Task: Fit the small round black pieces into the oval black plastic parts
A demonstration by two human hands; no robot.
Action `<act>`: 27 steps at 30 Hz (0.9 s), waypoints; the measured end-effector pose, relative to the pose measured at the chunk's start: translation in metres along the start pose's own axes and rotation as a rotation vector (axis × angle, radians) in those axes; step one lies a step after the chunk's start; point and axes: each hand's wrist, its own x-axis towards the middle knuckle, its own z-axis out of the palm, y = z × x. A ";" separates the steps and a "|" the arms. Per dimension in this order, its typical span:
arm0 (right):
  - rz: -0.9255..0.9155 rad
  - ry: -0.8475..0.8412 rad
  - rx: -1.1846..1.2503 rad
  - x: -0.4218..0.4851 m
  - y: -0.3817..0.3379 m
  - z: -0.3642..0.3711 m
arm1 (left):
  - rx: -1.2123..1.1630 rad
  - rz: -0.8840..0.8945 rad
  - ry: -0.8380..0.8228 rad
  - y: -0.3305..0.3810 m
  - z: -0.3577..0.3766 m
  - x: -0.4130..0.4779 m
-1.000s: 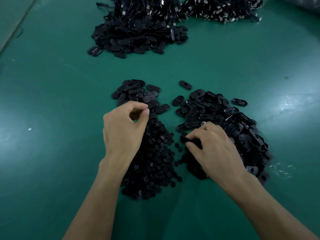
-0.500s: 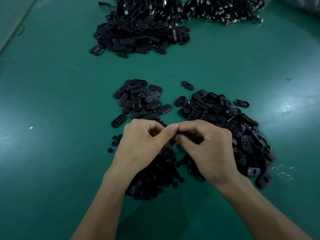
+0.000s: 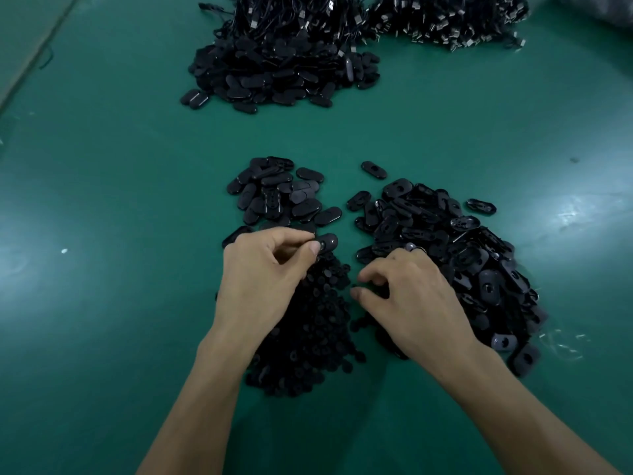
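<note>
Now left hand (image 3: 263,279) pinches oval black plastic part (image 3: 327,242); right hand (image 3: 411,299) curled, hold unclear. Best drop part clear of unfilled black oval heap (image 3: 445,234).

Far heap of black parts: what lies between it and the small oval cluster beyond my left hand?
Nothing; the head view shows bare green table between far heap and oval cluster.
</note>
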 end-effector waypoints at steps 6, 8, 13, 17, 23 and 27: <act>-0.011 -0.056 0.004 0.002 -0.002 0.001 | 0.018 0.028 0.060 0.000 0.001 -0.002; -0.034 -0.067 -0.022 0.003 -0.003 0.001 | 0.020 0.033 0.066 0.000 0.002 -0.003; -0.044 -0.097 0.013 0.005 -0.005 0.002 | 0.025 0.049 0.063 -0.001 0.004 -0.004; -0.062 -0.042 0.147 0.002 -0.005 0.004 | 0.011 0.047 0.045 -0.001 0.004 -0.003; -0.066 0.053 0.375 0.002 -0.006 0.000 | -0.049 0.043 0.014 -0.002 0.006 -0.003; -0.078 0.100 0.441 0.002 -0.008 -0.002 | -0.075 0.040 0.011 -0.004 0.007 -0.002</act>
